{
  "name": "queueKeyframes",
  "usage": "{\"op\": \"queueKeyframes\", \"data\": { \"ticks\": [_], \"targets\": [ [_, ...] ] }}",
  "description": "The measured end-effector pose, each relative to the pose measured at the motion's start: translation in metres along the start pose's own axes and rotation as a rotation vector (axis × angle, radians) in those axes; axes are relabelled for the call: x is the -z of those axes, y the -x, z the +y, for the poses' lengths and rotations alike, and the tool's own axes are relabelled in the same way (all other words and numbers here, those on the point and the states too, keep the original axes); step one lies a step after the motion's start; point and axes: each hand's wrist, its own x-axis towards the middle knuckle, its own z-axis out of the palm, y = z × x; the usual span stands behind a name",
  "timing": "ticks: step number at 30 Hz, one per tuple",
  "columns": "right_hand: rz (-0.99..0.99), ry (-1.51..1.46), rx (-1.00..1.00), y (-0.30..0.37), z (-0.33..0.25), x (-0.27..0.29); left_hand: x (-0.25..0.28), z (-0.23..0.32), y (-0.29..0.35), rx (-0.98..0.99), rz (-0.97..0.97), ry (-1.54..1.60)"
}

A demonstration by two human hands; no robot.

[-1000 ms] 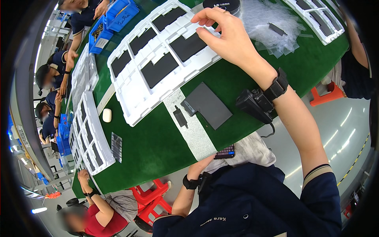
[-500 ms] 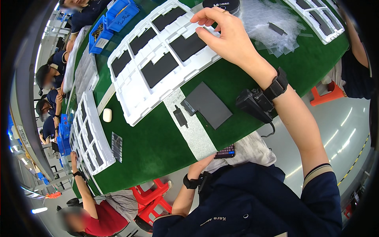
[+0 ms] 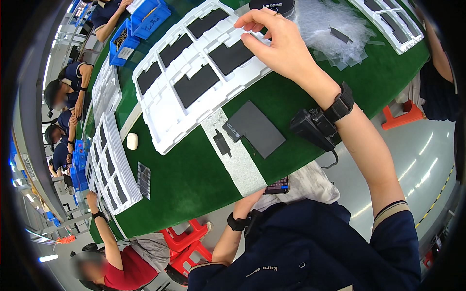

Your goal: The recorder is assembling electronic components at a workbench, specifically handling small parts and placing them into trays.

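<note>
Over the white compartment tray (image 3: pixel 162 121) of black notched panels (image 3: pixel 196 86), the right grip (image 3: pixel 282 46) is held with thumb and fingers parted. Just beside the left grip (image 3: pixel 247 203), whose closure cannot be told, a smartphone (image 3: pixel 278 185) is seen at the near edge of the green surface (image 3: pixel 184 179).

Illumination is bright and even. A white lamp (image 3: pixel 47 258) glows far left of the right hand (image 3: pixel 277 44); linear glare streaks the grey floor (image 3: pixel 412 191) to its right. Focus is sharp at that hand; co-workers' heads (image 3: pixel 59 98) leftward are blurred. Straight edges bow peripherally; corners are black.
</note>
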Motion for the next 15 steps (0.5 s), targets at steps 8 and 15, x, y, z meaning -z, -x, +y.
{"op": "queueKeyframes", "data": {
  "ticks": [8,15],
  "targets": [
    [0.002,0.0,0.001,0.0,0.0,0.0,0.002,0.016,0.002,-0.018,-0.011,0.175],
    [0.004,-0.004,0.006,0.0,0.0,0.0,-0.007,0.013,-0.007,-0.139,-0.144,0.401]
  ]
}}
